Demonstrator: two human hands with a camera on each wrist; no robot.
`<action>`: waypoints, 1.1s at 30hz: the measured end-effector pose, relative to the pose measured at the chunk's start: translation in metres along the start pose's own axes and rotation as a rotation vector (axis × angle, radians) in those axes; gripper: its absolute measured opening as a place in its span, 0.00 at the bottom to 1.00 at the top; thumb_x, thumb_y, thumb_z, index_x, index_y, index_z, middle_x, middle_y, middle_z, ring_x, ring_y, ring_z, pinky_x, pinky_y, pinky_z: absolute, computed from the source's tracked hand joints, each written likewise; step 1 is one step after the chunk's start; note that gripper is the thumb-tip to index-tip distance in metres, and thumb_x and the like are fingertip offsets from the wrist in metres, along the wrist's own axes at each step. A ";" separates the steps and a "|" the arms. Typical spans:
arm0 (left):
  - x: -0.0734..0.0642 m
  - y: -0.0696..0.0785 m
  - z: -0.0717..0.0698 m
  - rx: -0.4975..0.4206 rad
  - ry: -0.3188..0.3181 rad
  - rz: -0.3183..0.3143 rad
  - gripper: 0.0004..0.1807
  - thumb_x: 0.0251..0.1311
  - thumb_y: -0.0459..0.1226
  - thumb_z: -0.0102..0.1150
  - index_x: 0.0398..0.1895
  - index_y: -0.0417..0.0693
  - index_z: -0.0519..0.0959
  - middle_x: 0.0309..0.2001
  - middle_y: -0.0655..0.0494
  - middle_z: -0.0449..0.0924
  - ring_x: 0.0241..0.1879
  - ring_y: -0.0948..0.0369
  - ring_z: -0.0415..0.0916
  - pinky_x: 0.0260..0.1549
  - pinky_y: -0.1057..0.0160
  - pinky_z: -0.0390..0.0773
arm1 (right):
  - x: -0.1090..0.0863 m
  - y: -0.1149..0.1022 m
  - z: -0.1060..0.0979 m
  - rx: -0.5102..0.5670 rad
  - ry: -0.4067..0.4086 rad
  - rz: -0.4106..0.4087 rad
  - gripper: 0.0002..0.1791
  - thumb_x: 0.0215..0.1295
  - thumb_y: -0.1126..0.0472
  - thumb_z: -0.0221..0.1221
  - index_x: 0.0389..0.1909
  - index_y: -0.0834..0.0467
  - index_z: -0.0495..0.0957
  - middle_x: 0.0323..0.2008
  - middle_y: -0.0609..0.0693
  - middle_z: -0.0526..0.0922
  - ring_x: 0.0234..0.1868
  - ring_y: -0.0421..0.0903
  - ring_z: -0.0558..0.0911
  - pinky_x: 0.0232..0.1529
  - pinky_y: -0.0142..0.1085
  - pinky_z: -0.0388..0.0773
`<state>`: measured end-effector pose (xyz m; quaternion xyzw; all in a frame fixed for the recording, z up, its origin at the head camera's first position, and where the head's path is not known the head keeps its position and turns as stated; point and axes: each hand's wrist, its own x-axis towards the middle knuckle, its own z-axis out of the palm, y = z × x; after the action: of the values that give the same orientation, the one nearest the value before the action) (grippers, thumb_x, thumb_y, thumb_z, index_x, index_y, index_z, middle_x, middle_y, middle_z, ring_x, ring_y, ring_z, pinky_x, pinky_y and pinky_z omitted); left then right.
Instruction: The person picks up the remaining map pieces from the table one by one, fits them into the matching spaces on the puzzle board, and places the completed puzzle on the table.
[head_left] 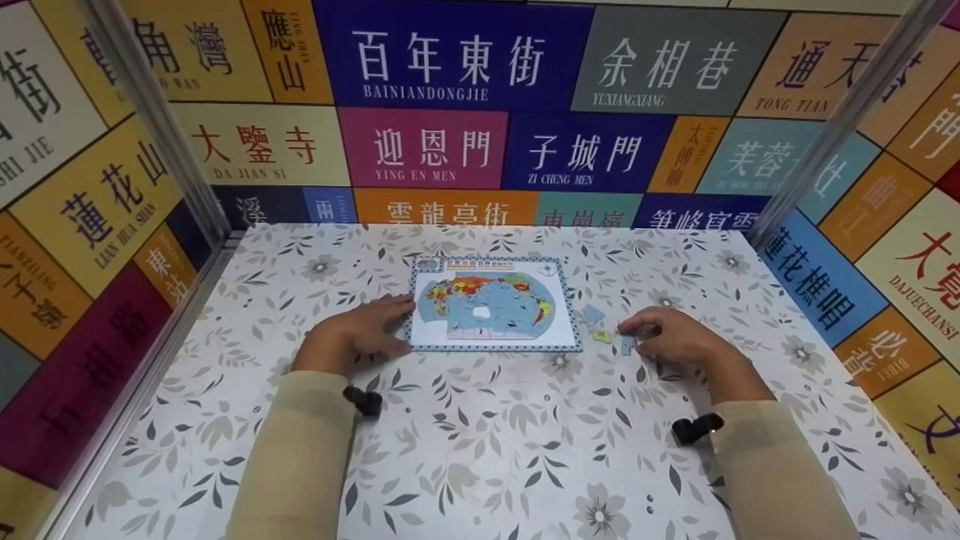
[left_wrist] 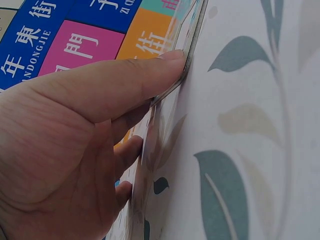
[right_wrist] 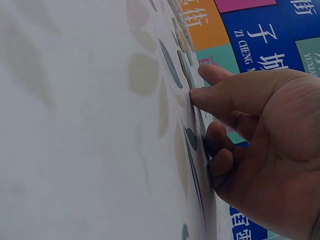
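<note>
A world-map jigsaw puzzle (head_left: 493,346) in a blue dotted frame lies flat on the table, with a small white gap among its blue pieces. My left hand (head_left: 373,332) rests at the left edge of the puzzle, its thumb (left_wrist: 172,56) pressing the near corner and the other fingers spread along that side. To the right of the board, my right hand (head_left: 673,339) has thumb and index finger at a small blue puzzle piece (head_left: 627,345), pinching it by its edges close to the tabletop. Its remaining fingers (right_wrist: 220,165) are curled against the table.
Beside the board's right edge lie a loose blue piece (head_left: 593,314) and a yellow-green piece (head_left: 601,336). A floral cloth (head_left: 480,465) covers the table. Panels with printed street names (head_left: 450,56) enclose its back and sides, joined by metal posts (head_left: 825,112).
</note>
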<state>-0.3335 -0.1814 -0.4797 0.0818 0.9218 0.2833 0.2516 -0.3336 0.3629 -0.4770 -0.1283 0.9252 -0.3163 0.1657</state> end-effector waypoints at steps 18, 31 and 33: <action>0.001 0.001 0.001 -0.007 0.001 -0.023 0.49 0.50 0.55 0.72 0.74 0.84 0.54 0.79 0.77 0.39 0.81 0.57 0.30 0.77 0.38 0.36 | 0.000 0.000 0.001 -0.039 0.001 0.022 0.20 0.63 0.62 0.62 0.57 0.49 0.80 0.58 0.52 0.81 0.51 0.49 0.78 0.48 0.37 0.76; 0.001 0.000 0.000 -0.046 -0.002 -0.040 0.49 0.50 0.55 0.72 0.73 0.86 0.54 0.78 0.81 0.38 0.81 0.59 0.30 0.77 0.39 0.35 | 0.003 -0.001 0.000 -0.097 0.001 -0.008 0.17 0.65 0.61 0.61 0.55 0.51 0.81 0.54 0.52 0.82 0.46 0.46 0.78 0.48 0.38 0.75; 0.002 -0.001 0.001 -0.051 -0.006 -0.043 0.49 0.50 0.55 0.72 0.73 0.86 0.54 0.79 0.80 0.38 0.81 0.59 0.29 0.77 0.39 0.34 | 0.003 -0.002 -0.001 -0.101 -0.002 -0.016 0.17 0.65 0.61 0.60 0.55 0.52 0.81 0.54 0.53 0.82 0.45 0.46 0.78 0.47 0.38 0.75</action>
<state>-0.3345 -0.1811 -0.4811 0.0566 0.9151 0.3011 0.2622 -0.3359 0.3607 -0.4757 -0.1443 0.9387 -0.2705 0.1575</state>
